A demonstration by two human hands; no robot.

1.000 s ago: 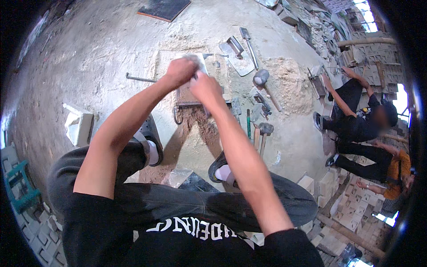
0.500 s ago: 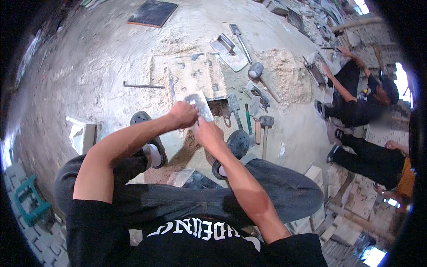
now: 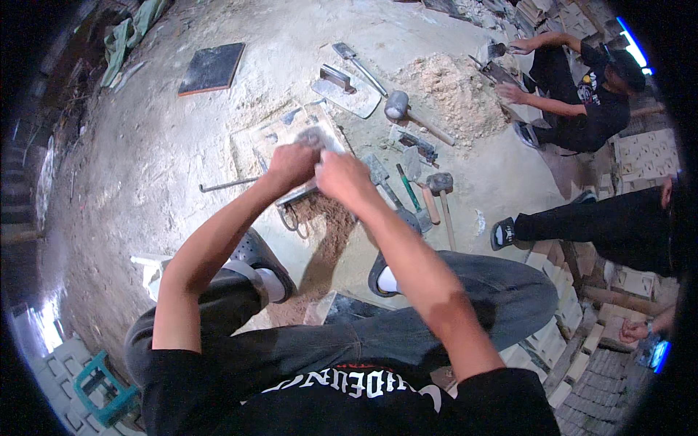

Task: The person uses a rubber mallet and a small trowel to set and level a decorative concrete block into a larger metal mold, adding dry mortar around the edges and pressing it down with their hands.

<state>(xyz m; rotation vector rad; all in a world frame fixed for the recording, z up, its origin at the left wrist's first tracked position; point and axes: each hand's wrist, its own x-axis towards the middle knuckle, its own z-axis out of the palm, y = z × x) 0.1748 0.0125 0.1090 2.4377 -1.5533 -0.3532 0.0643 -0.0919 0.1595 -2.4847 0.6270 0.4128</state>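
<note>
In front of me lies a shallow square mould (image 3: 251,138) filled with pale sand, with dark patches on its surface. Over its near part, my left hand (image 3: 294,163) and my right hand (image 3: 342,174) are closed side by side on a flat metal trowel (image 3: 313,136). Its blade is blurred and mostly hidden by my fingers. A wire loop handle (image 3: 293,218) sticks out from the mould's near side. A thin metal rod (image 3: 227,184) lies just left of the mould.
To the right lie a steel float (image 3: 345,91), a long-handled scraper (image 3: 360,69), two mallets (image 3: 397,106) (image 3: 440,183), and a green-handled tool (image 3: 407,187). A sand heap (image 3: 458,91) and a dark board (image 3: 211,69) lie beyond. Two other people (image 3: 596,109) are at right.
My hands and the trowel have moved away from me, farther over the mould. My head view has shifted, so the tools and the people sit differently in the picture.
</note>
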